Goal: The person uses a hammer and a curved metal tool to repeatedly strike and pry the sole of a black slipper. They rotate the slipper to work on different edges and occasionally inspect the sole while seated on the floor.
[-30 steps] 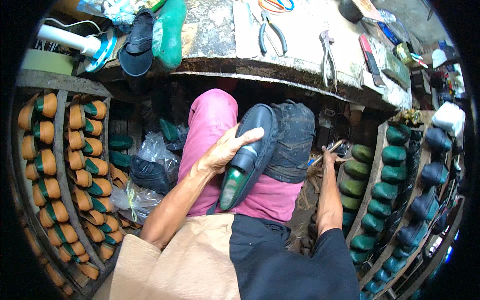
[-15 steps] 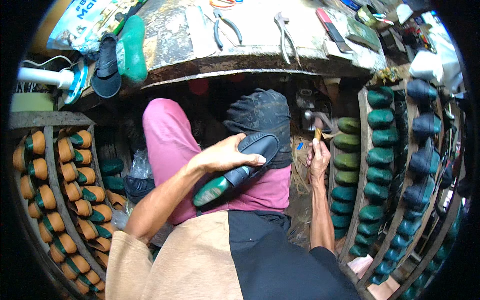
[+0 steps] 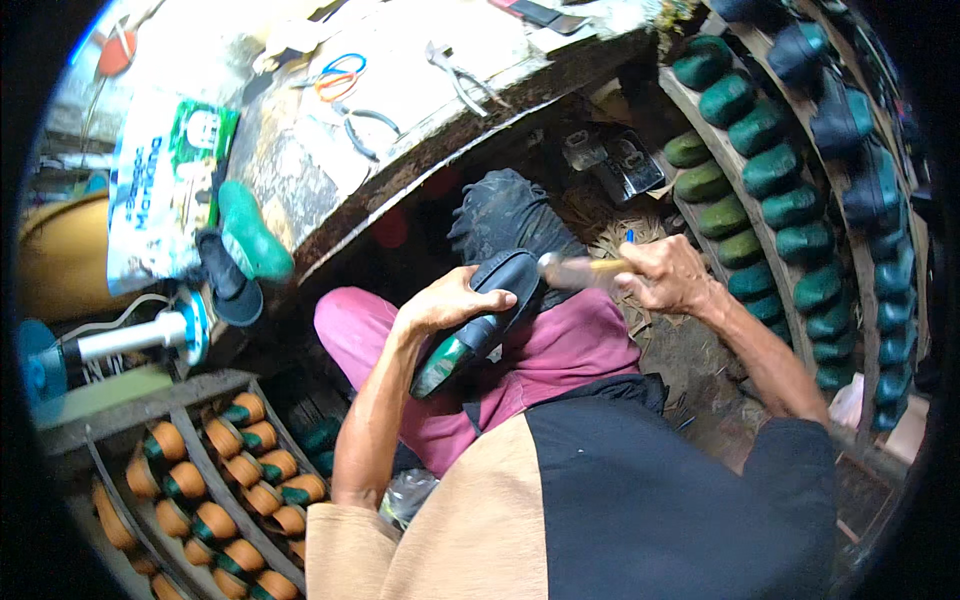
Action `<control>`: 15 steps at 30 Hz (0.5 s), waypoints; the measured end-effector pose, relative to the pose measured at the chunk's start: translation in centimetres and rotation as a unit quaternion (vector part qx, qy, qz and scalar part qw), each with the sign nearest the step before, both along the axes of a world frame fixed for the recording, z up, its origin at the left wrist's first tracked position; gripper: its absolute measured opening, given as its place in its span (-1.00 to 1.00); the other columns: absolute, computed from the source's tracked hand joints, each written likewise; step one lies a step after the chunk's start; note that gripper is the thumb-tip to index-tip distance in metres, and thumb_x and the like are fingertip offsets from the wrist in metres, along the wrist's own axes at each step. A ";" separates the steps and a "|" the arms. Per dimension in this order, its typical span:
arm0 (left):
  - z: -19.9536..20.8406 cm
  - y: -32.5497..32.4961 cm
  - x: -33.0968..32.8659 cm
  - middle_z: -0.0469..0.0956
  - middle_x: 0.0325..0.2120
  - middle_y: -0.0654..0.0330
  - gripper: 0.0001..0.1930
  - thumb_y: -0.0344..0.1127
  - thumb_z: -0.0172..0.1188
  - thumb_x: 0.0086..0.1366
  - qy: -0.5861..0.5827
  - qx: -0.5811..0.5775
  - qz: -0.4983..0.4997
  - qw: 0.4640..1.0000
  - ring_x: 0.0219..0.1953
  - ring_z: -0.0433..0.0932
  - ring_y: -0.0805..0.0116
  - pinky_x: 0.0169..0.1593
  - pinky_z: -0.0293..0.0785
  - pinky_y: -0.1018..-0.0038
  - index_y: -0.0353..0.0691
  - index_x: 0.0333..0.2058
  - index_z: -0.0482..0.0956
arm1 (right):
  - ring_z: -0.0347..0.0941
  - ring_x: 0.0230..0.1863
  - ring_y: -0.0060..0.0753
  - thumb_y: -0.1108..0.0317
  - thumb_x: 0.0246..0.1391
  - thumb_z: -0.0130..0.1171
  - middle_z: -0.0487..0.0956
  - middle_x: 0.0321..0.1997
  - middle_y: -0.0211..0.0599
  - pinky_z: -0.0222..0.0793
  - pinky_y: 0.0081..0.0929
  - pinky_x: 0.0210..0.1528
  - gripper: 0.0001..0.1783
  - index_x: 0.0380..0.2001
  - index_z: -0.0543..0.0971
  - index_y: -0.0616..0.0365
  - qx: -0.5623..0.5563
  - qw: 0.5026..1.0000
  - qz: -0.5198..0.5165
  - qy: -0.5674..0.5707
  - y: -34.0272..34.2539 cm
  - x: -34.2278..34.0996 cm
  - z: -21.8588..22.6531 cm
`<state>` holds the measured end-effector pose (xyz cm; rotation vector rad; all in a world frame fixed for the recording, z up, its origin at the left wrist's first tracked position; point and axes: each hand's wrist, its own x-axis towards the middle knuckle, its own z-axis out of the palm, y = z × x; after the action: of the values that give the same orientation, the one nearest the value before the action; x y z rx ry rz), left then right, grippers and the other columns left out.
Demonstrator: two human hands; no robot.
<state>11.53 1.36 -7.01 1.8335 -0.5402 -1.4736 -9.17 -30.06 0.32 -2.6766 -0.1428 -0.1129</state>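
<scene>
Left hand point(image 3: 445, 302): clamped on one dark shoe point(image 3: 490, 328). Right hand point(image 3: 668, 275): wrapped round a hammer point(image 3: 583, 271), right of the shoe.

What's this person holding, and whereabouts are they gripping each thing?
The left hand grips a dark shoe around its middle, from the side. The right hand holds a hammer, its head blurred, by the handle.

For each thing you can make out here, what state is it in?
Black shoe: tilted, green last showing in its opening
Left hand: closed around the shoe
Hammer: blurred, head close to the shoe, contact unclear
Right hand: closed on its handle
Dark-handled pliers: lying on the bench, handles apart
Orange shoes: on the rack, green inside
Loose last: green, at the bench's edge
</scene>
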 end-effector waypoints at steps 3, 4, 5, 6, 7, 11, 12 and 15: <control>0.2 -0.1 0.2 0.77 -0.14 0.16 -0.22 0.24 0.55 0.28 0.071 -0.030 -0.030 0.997 -0.15 0.70 0.42 0.02 0.64 0.38 -0.38 0.17 0.69 | 0.61 -0.58 0.11 -0.10 0.36 0.43 0.53 -0.63 -0.07 0.44 -0.03 -0.53 -0.52 -0.31 0.57 0.11 -0.043 0.994 -0.097 -0.031 -1.7 -1.9 0.6; 0.3 -0.4 0.3 0.77 -0.15 0.17 -0.23 0.24 0.55 0.29 0.078 -0.029 -0.028 0.996 -0.16 0.69 0.43 0.02 0.64 0.39 -0.37 0.16 0.70 | 0.62 -0.57 0.10 -0.01 0.32 0.45 0.55 -0.61 -0.08 0.46 -0.05 -0.52 -0.59 -0.27 0.60 0.13 0.005 0.995 -0.073 -0.069 -1.1 -2.2 0.3; 0.5 -0.6 0.3 0.77 -0.16 0.18 -0.25 0.23 0.55 0.29 0.081 -0.026 -0.030 0.996 -0.16 0.69 0.43 0.01 0.64 0.39 -0.37 0.15 0.70 | 0.63 -0.55 0.09 0.09 0.27 0.47 0.56 -0.59 -0.08 0.47 -0.06 -0.50 -0.65 -0.23 0.62 0.15 0.046 0.990 -0.054 -0.123 -0.9 -2.6 0.2; 0.7 -0.8 0.3 0.76 -0.17 0.19 -0.26 0.23 0.55 0.30 0.084 -0.021 -0.032 0.996 -0.17 0.68 0.44 0.00 0.63 0.40 -0.36 0.14 0.71 | 0.65 -0.53 0.05 0.24 0.17 0.44 0.59 -0.54 -0.10 0.51 -0.09 -0.48 -0.70 -0.16 0.64 0.19 0.127 0.983 -0.001 -0.131 -0.5 -2.9 0.1; 0.8 -1.0 0.2 0.76 -0.17 0.20 -0.27 0.23 0.55 0.30 0.089 -0.023 -0.030 0.995 -0.17 0.68 0.44 0.00 0.63 0.40 -0.36 0.12 0.71 | 0.66 -0.53 0.02 0.09 0.28 0.42 0.62 -0.50 -0.12 0.52 -0.08 -0.47 -0.65 -0.20 0.62 0.17 0.130 0.980 0.035 -0.144 0.0 -2.9 -0.4; 1.3 -1.2 -0.3 0.76 -0.15 0.16 -0.22 0.25 0.56 0.26 0.024 0.005 -0.025 0.999 -0.14 0.69 0.40 0.03 0.63 0.37 -0.39 0.13 0.70 | 0.60 -0.58 -0.05 -0.10 0.53 0.23 0.40 -0.69 -0.04 0.47 -0.04 -0.47 -0.51 -0.32 0.60 0.11 -0.012 0.993 -0.091 0.076 -0.7 -2.5 -1.8; 1.3 -1.3 -0.6 0.76 -0.15 0.15 -0.21 0.25 0.56 0.25 0.025 -0.022 -0.023 0.999 -0.14 0.69 0.39 0.03 0.63 0.37 -0.39 0.14 0.69 | 0.53 -0.63 -0.20 -0.12 0.54 0.23 0.38 -0.71 -0.15 0.42 -0.13 -0.50 -0.48 -0.33 0.61 0.13 0.067 0.984 -0.158 0.047 -1.4 -2.5 -1.8; 1.2 -1.4 -1.5 0.76 -0.14 0.14 -0.18 0.24 0.57 0.22 0.016 -0.036 -0.011 0.999 -0.14 0.69 0.37 0.05 0.64 0.36 -0.39 0.17 0.67 | 0.28 -0.71 -0.66 -0.19 0.62 0.12 0.35 -0.72 -0.53 0.23 -0.45 -0.62 -0.37 -0.34 0.63 0.17 0.358 0.897 -0.258 0.035 -2.4 -2.4 -1.7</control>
<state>10.05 -0.07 -5.80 1.7506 -0.5929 -1.4766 -11.61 -32.47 -1.40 -1.9108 0.5379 -0.1888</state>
